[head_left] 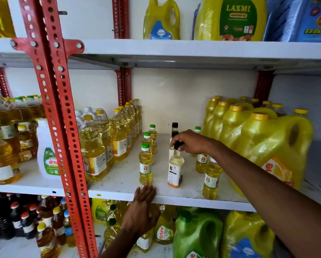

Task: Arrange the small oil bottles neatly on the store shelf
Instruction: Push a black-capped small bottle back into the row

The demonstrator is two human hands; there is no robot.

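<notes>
- My right hand (188,142) pinches the black-capped bottle (175,169) by its cap; jerking could topple neighbouring green-capped bottles (145,164).
- My left hand (142,207) lies flat, empty, on the shelf (118,192) edge.

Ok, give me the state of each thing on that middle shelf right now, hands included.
Right hand: gripping the black cap of the front black-capped pale oil bottle, which is upright.
Left hand: flat, fingers resting on the white shelf edge, holding nothing.
Front green-capped small yellow oil bottle: upright, capped, untouched.
Two green-capped bottles behind it: upright, in a row.
Large yellow jugs: upright, capped.
</notes>
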